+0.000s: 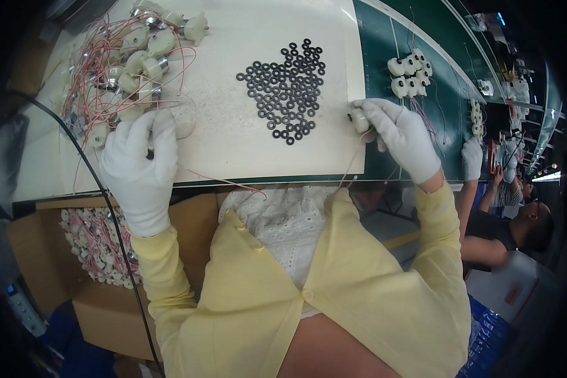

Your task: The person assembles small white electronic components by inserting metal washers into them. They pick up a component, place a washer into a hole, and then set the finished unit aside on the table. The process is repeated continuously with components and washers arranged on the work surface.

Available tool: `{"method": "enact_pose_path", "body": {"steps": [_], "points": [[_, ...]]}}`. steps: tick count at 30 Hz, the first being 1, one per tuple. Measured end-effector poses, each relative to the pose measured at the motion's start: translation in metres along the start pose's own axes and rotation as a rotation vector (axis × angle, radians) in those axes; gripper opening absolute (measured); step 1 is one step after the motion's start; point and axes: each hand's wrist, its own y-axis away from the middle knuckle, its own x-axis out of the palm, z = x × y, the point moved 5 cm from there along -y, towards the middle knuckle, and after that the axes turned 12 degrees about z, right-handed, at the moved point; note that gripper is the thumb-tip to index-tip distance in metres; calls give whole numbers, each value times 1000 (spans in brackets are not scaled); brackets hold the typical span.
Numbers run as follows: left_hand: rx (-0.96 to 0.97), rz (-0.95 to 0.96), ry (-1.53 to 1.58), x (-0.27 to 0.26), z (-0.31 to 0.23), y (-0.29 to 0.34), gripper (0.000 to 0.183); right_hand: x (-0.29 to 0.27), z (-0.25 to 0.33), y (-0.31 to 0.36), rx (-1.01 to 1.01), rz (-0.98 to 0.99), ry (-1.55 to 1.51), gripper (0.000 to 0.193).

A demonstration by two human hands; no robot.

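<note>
My left hand (pixel 138 167), in a white glove, is at the near edge of a heap of small motors (pixel 138 66) with white plastic caps, metal bodies and red and white wires. Its fingers are bent together, and a small dark part shows between them; what they hold is mostly hidden. A thin red wire (pixel 220 179) trails from beside it over the table edge. At the right side of the white sheet, my gloved right hand (pixel 403 135) pinches a small white-capped motor (pixel 359 120), its wires hanging down. Many black rings (pixel 286 88) lie flat between my hands.
White motors stand in rows (pixel 411 72) on the green table (pixel 384 38) to the right, with more (pixel 476 120) farther along. A cardboard box (pixel 116 315) of wired parts sits below left. A black cable (pixel 75 132) crosses at left. Another person (pixel 504 233) works at right.
</note>
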Motion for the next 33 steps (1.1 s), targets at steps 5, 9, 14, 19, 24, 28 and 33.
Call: {"method": "enact_pose_path", "body": {"steps": [5,9,14,19,24,28,33], "points": [[-45,83,-3,2,1,0,12,-26,-40,2,-133,-275,504,29],[14,11,-36,2,-2,-1,12,-34,-36,20,12,-281,633,24],[-27,78,-21,1,1,0,11,-52,-27,39,-199,-438,581,28],[-3,72,-29,2,2,2,10,-32,5,41,-380,-411,608,21],[11,75,-1,3,3,0,9,-6,0,41,-587,-450,1064,19],[24,82,-28,2,1,0,10,7,-3,55,-566,-441,1061,18],[6,63,-15,3,3,2,10,-15,-13,62,-456,-391,817,16]]}}
